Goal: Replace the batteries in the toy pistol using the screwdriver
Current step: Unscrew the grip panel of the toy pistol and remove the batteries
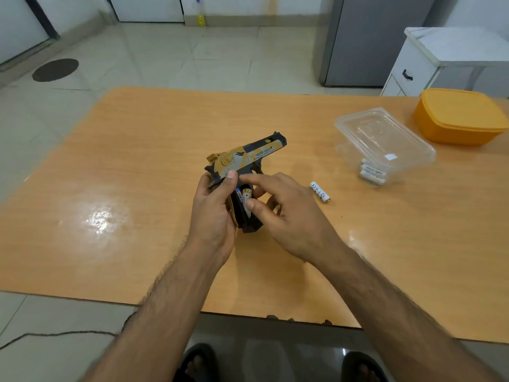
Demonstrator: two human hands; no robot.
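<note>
Your forearms reach in from the near edge of the orange wooden table (137, 188). Your left hand (213, 216) wraps the grip of the yellow, grey and black plastic toy pistol (248, 158), thumb up along its side, holding it above the table with the barrel pointing away. Your right hand (283, 213) is close beside it, thumb pressing a white battery (247, 201) in the open grip, index finger extended. Farther right, a loose white battery (320, 192) lies on the table, then a clear plastic container (385, 142) holding more batteries.
</note>
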